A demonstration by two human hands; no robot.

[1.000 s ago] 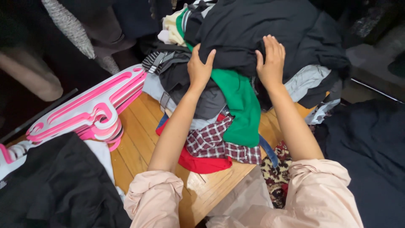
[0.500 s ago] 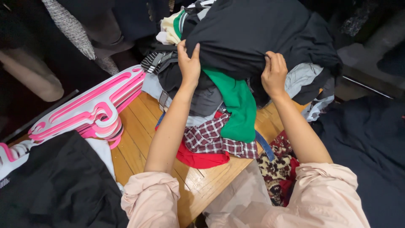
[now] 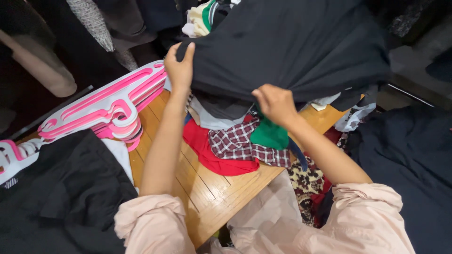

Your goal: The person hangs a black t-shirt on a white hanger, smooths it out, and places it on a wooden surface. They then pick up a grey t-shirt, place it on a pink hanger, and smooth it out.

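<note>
- Black garment (image 3: 287, 47) now hangs lifted off the heap of clothes on the wooden table (image 3: 207, 188); a second ago it lay flat on top with both palms pressing on it.
- Left hand (image 3: 180, 68) pinches its left edge; right hand (image 3: 275, 104) grips the lower hem, both closed on cloth, well apart.
- Lifting it has uncovered the green cloth (image 3: 269, 135), the plaid shirt (image 3: 235, 143) and the red garment (image 3: 212, 155) beneath.
- Pink hangers (image 3: 103, 110) lie untouched at the left.
</note>
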